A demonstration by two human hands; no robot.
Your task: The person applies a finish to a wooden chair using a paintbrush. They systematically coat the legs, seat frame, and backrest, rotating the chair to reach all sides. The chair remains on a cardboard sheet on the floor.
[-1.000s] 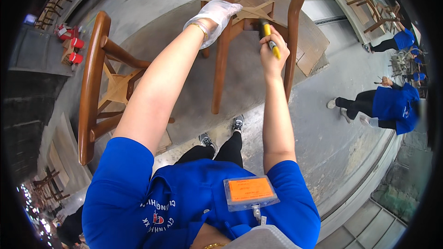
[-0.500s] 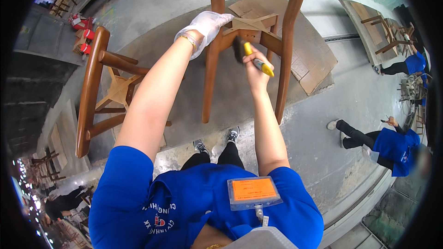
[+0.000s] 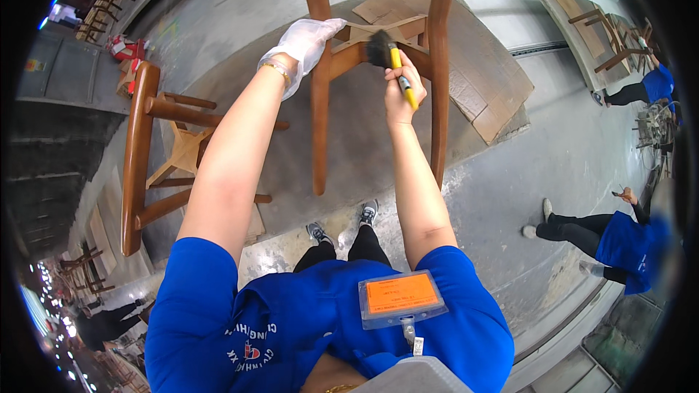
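Observation:
A brown wooden chair frame stands in front of me, its long legs pointing toward and away from me and lighter cross braces between them. My left hand, in a thin translucent glove, is closed round the frame's left leg near the crosspiece. In my bare right hand is a brush with a yellow handle and dark bristles. The bristles lie against the rail inside the frame, just below the braces. Part of the left leg is hidden behind the glove.
Another wooden chair frame lies tipped at my left. Flattened cardboard covers the floor beyond the right leg. Co-workers in blue are at the right, near a leaning board with a chair frame on it. Red items sit far left.
The chair frame and my left hand sit slightly further left in the picture. The brush has shifted up along the rail and its handle is more upright. The nearer co-worker at right has moved.

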